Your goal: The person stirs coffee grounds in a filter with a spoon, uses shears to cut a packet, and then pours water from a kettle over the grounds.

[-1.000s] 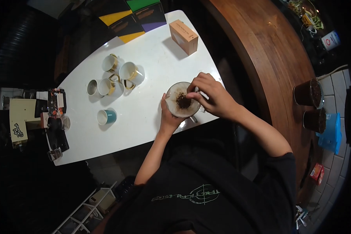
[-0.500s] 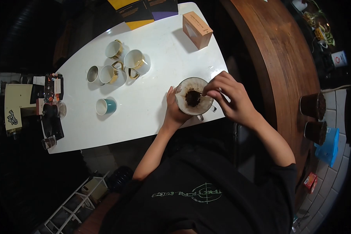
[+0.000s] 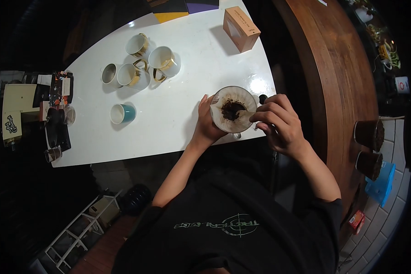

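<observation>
A cone-shaped paper coffee filter (image 3: 242, 96) sits inside a clear glass vessel (image 3: 236, 135) near the table's front edge. Dark coffee grounds (image 3: 231, 110) lie at the bottom of the filter. My left hand (image 3: 208, 126) is wrapped round the vessel's left side and steadies it. With thumb and fingertips, my right hand (image 3: 283, 124) pinches the filter's right edge. The vessel's lower part is hidden from above.
Several white mugs with gold handles (image 3: 164, 60) stand grouped on the white table (image 3: 164, 141). Nearer is a teal cup (image 3: 123, 113). A cardboard box (image 3: 241, 29) stands at the far right, and a wooden counter (image 3: 329, 59) runs along the right side.
My right hand has shifted down and outward along the filter's right edge, now gripping it. The grounds look more spread up the filter wall. The view has moved slightly.
</observation>
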Action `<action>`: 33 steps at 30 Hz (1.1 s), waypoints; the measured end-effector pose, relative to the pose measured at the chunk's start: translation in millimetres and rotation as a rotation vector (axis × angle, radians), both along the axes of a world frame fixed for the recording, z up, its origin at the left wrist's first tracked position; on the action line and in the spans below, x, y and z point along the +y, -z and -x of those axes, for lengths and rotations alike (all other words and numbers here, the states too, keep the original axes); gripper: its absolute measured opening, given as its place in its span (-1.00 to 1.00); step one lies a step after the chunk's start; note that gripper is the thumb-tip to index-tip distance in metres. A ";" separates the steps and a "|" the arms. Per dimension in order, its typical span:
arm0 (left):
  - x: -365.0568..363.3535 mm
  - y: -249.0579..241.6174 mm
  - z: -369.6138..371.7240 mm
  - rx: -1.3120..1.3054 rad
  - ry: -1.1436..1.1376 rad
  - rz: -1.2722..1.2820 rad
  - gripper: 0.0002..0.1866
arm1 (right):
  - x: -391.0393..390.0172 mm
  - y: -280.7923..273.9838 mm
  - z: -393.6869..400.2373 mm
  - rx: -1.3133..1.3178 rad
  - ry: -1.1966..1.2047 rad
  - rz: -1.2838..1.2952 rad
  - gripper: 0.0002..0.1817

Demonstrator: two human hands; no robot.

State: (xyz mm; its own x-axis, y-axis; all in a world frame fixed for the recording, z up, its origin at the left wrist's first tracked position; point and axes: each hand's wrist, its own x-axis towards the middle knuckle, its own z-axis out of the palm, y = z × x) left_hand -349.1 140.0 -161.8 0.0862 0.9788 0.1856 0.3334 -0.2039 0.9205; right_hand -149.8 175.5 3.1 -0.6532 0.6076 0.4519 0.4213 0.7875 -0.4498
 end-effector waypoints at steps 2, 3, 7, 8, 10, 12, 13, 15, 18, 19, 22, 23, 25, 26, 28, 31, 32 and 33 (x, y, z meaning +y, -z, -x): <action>-0.8 -0.9 -0.3 0.003 0.011 0.010 -0.18 | -1.9 2.1 -1.9 0.035 0.001 0.017 -0.77; -1.0 -1.1 0.0 0.044 0.017 -0.001 -0.19 | -3.2 0.7 -1.8 0.093 -0.018 0.035 -0.78; 1.0 6.4 1.9 0.127 0.021 -0.046 -0.16 | -10.0 4.2 2.7 0.129 -0.064 0.059 -0.76; 0.7 6.1 1.7 0.124 0.020 -0.042 -0.16 | -11.3 5.8 4.3 0.089 -0.079 0.045 -0.76; -0.4 3.9 1.5 0.079 0.020 0.008 -0.12 | -10.5 7.2 6.0 0.062 -0.070 0.031 -0.75; -1.4 4.8 0.9 0.036 0.022 0.044 -0.11 | -6.9 9.0 6.6 -0.013 -0.025 -0.067 -0.74; -0.7 5.5 1.0 -0.006 0.025 0.074 -0.10 | -6.4 7.6 6.4 -0.013 -0.030 -0.065 -0.74; -0.5 12.4 1.8 0.038 0.010 0.024 -0.09 | -7.8 3.6 5.3 0.037 -0.029 -0.042 -0.74; -0.2 20.1 4.1 0.139 -0.001 -0.090 -0.09 | -11.3 6.5 7.7 0.038 -0.078 0.017 -0.73; -0.4 20.3 4.3 0.196 0.004 -0.157 -0.09 | -11.3 10.2 9.1 0.025 -0.067 0.006 -0.74; -2.5 18.8 1.9 0.116 -0.004 -0.117 -0.08 | -6.6 9.3 8.8 -0.029 0.015 -0.056 -0.74; -1.7 17.8 3.0 0.161 -0.007 -0.149 -0.07 | -5.0 8.7 7.6 0.002 0.024 -0.085 -0.75; -0.7 17.0 2.8 0.162 -0.017 -0.166 -0.07 | -4.4 8.0 7.8 0.019 0.033 -0.124 -0.80; -0.8 17.0 2.4 0.162 -0.022 -0.186 -0.07 | -4.4 7.8 7.9 0.036 0.047 -0.166 -0.75; -1.2 18.6 3.7 0.187 -0.017 -0.200 -0.08 | -4.5 10.6 8.0 0.020 0.063 -0.198 -0.75; -0.2 19.7 4.1 0.198 -0.017 -0.222 -0.09 | -6.8 10.7 8.1 -0.063 0.079 -0.197 -0.77; -0.3 19.6 3.8 0.183 -0.022 -0.225 -0.10 | -8.8 11.1 10.6 -0.078 0.056 -0.164 -0.77; -0.2 19.8 3.4 0.181 -0.021 -0.228 -0.10 | -10.9 11.4 12.3 -0.094 0.034 -0.132 -0.77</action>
